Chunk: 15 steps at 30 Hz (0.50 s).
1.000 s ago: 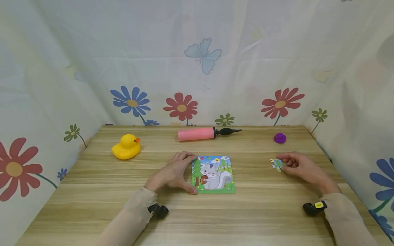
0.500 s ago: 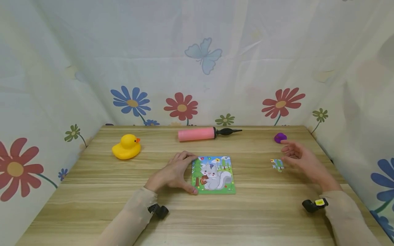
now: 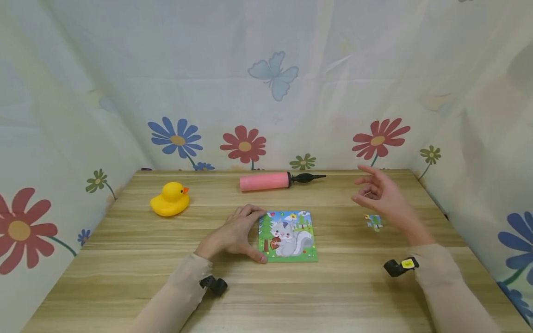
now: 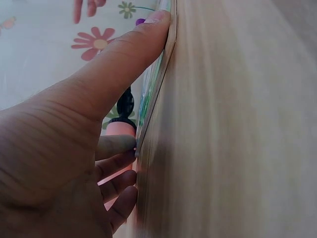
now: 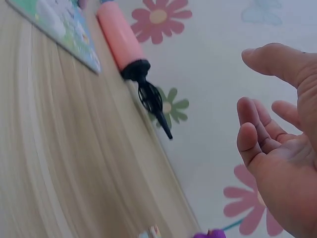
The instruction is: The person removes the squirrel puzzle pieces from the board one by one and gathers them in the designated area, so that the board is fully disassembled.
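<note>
A square jigsaw puzzle point(image 3: 287, 236) with a grey squirrel holding an acorn lies flat on the table. My left hand point(image 3: 233, 236) holds it at its left side, thumb at the near corner and forefinger at the far one. In the left wrist view the thumb point(image 4: 124, 62) lies along the board's edge. My right hand point(image 3: 385, 196) is in the air with loosely bent fingers, holding nothing. Just below it on the table lies a small cluster of puzzle pieces point(image 3: 373, 222), apart from the hand.
A yellow rubber duck point(image 3: 170, 200) sits at the left. A pink hand pump point(image 3: 264, 181) with a black nozzle lies along the back. A small purple duck point(image 5: 210, 234) shows in the right wrist view; the right hand hides it in the head view. A flowered curtain point(image 3: 275, 111) encloses the table point(image 3: 291, 296).
My right hand has let go of the small puzzle cluster, then risen and moved away towards the back and left. The left hand and the squirrel puzzle have stayed in place.
</note>
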Each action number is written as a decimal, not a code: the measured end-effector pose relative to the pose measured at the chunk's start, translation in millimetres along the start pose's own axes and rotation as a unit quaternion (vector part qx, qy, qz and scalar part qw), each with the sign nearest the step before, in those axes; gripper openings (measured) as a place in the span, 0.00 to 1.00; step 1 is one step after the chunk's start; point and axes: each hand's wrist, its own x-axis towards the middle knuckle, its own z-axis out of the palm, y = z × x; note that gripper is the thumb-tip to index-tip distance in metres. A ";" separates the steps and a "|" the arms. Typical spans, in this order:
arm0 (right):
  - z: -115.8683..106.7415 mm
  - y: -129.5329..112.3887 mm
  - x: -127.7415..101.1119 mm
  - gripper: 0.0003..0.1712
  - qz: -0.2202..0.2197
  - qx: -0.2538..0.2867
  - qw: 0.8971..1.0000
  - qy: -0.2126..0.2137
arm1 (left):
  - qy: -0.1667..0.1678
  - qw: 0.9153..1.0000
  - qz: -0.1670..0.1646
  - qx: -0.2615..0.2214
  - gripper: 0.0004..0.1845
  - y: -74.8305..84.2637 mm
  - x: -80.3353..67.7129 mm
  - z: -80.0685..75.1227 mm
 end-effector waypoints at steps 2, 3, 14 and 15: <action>9.3 -5.2 4.4 0.49 -0.006 0.012 1.000 -0.008 | 0.001 1.000 -0.001 0.005 0.72 -1.6 -0.3 0.1; 14.1 -7.6 6.0 0.49 -0.008 0.014 1.000 -0.012 | 0.001 1.000 0.000 0.006 0.72 -2.1 -0.3 0.2; 58.3 -9.7 14.0 0.44 -0.012 0.037 0.997 -0.061 | 0.002 1.000 0.000 0.009 0.72 -1.9 0.9 1.8; 61.9 -8.4 14.1 0.43 -0.013 0.037 0.997 -0.067 | 0.001 1.000 0.000 0.010 0.72 -1.8 1.0 1.8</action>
